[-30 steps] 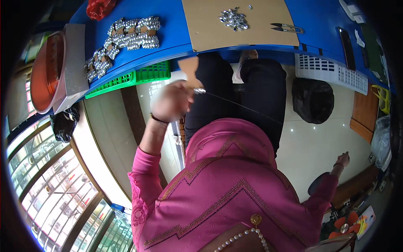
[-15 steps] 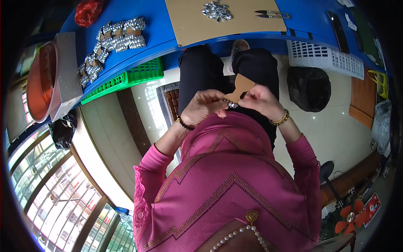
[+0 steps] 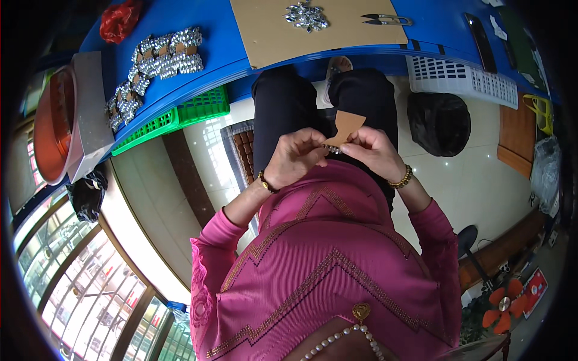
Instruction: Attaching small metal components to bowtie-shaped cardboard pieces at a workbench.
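Observation:
Above my lap I hold a small brown cardboard card [image 3: 348,124] with a narrowed waist. A short row of shiny silver beads [image 3: 333,149] lies along its lower end. My left hand [image 3: 296,157] is closed in a pinch at the left end of the beads and the card's edge. On the other side, my right hand [image 3: 376,151] pinches the card's lower right part with thumb and fingers. The fingertips hide part of the beads, and any thread between them is too fine to make out.
On the blue table [image 3: 220,51] ahead lies a cardboard sheet [image 3: 265,36] bearing loose silver stones [image 3: 306,16] and thread snips [image 3: 385,20]. Bead-wrapped cards [image 3: 165,54] and a red plastic bag [image 3: 119,21] lie left. Green baskets [image 3: 205,103], a white basket [image 3: 451,75] and a black-lined bin [image 3: 439,123] stand lower.
My right hand has shifted its grip down toward the card's lower end, and the card stands more upright. My left fingers have closed nearer the card. The view has shifted slightly.

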